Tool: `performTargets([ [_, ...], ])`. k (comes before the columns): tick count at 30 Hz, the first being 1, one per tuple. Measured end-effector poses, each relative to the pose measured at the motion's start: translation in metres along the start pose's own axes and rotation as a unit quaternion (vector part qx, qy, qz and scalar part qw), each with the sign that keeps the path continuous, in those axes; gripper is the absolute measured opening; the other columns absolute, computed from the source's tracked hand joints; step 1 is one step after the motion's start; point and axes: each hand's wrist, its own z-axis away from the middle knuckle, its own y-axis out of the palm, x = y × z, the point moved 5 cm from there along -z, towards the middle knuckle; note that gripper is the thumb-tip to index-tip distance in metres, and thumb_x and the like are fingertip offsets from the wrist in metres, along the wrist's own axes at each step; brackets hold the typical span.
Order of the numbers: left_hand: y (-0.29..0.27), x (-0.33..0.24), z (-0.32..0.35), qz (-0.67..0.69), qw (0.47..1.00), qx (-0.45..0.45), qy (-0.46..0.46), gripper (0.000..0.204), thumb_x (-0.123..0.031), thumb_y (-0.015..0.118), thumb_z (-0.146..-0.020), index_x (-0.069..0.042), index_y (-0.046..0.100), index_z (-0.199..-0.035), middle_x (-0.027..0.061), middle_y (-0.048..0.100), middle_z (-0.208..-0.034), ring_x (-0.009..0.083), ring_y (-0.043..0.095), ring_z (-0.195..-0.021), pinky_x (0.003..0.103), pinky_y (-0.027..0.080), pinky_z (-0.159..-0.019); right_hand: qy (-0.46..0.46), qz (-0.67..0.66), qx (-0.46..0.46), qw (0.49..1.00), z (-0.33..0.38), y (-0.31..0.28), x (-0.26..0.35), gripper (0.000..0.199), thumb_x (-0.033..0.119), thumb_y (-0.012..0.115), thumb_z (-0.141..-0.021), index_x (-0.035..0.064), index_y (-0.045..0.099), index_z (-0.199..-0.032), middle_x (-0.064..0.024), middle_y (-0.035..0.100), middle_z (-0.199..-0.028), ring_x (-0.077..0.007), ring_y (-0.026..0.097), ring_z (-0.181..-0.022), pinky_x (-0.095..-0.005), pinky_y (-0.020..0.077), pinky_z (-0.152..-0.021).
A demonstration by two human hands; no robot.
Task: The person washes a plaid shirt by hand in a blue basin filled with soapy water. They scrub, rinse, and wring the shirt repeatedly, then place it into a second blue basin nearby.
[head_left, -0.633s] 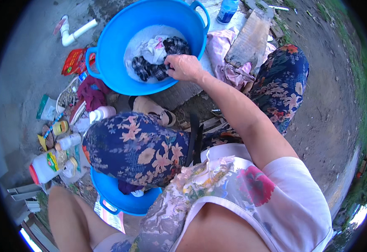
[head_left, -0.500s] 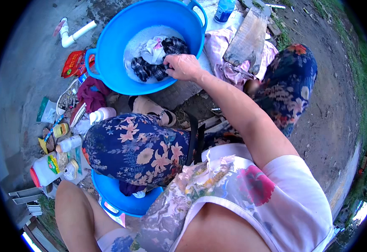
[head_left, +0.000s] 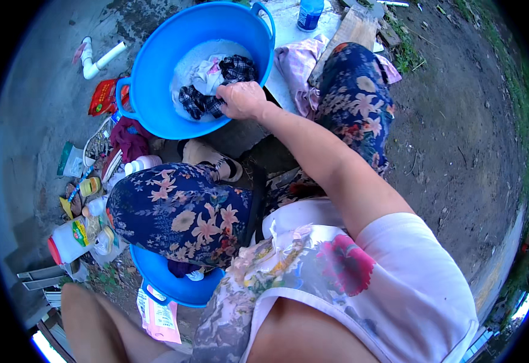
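Cloth of a white-sleeved top point(head_left: 349, 266), printed with a big magenta flower, was nearest, worn by the person I was watching. At the lower left a bare left arm point(head_left: 95, 320) was bent; the left hand was out of sight, so I could not tell how its fingers stood. Just ahead, partly under the left thigh, was a smaller blue tub point(head_left: 174, 291) with dark purple cloth point(head_left: 183, 268) inside, and a pink printed packet point(head_left: 163, 320) lay beside it. Then came navy floral trousers point(head_left: 180, 209), the knees well apart, and to the left of them a white jar point(head_left: 68, 242) with a red lid, a maroon cloth point(head_left: 128, 138) and a scatter of shoes. The right arm point(head_left: 322, 151) reached forward past the knees, and the right hand point(head_left: 241, 100) was at the near rim of a large blue basin point(head_left: 149, 78). Its fingers were curled and close together over the basin's edge; whether they pinched the dark plaid cloth point(head_left: 238, 69) next to them, I could not tell. That cloth lay bunched in sudsy water point(head_left: 183, 69), around a white cloth point(head_left: 209, 75). Farther off, pink cloth point(head_left: 298, 66) lay to the right near a wooden board point(head_left: 349, 36), a blue bottle point(head_left: 310, 15) stood upright, and a white pipe point(head_left: 104, 63) jutted on the left.
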Motion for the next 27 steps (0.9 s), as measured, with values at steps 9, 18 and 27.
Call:
performTargets([
  [9, -0.014, 0.017, -0.02, -0.015, 1.0, -0.005, 0.018, 0.045, -0.026, 0.068, -0.081, -0.008, 0.057, -0.12, 0.0138, 0.053, -0.123, 0.0322, 0.049, -0.113, 0.041, 0.041, -0.093, 0.005, -0.01, 0.076, 0.997, -0.007, -0.003, -0.006, 0.03, 0.03, 0.065, -0.077, 0.0112, 0.065, -0.1, -0.0147, 0.068, -0.095, -0.031, 0.065, -0.092, -0.0445, 0.0516, -0.077],
  [18, -0.022, 0.181, 0.089, -0.104, 0.841, -0.491, -0.202, 0.05, -0.026, 0.069, -0.08, -0.01, 0.055, -0.125, 0.0142, 0.051, -0.129, 0.0327, 0.047, -0.119, 0.042, 0.039, -0.097, 0.132, 0.154, 0.266, 0.942, -0.061, 0.001, -0.073, 0.068, 0.019, 0.074, -0.068, 0.0172, 0.048, -0.13, -0.0191, 0.042, -0.133, -0.0439, 0.044, -0.12, -0.0561, 0.0394, -0.095],
  [27, 0.147, 0.478, 0.077, -0.037, 0.871, -0.022, -0.49, 0.063, -0.032, 0.073, -0.077, -0.033, 0.048, -0.135, 0.0097, 0.029, -0.152, 0.0468, 0.026, -0.136, 0.053, 0.026, -0.111, 0.092, 0.128, 0.245, 0.957, -0.083, 0.028, -0.072, 0.066, 0.011, 0.072, -0.071, 0.0246, 0.045, -0.129, -0.022, 0.045, -0.126, -0.0473, 0.051, -0.109, -0.0462, 0.048, -0.091],
])
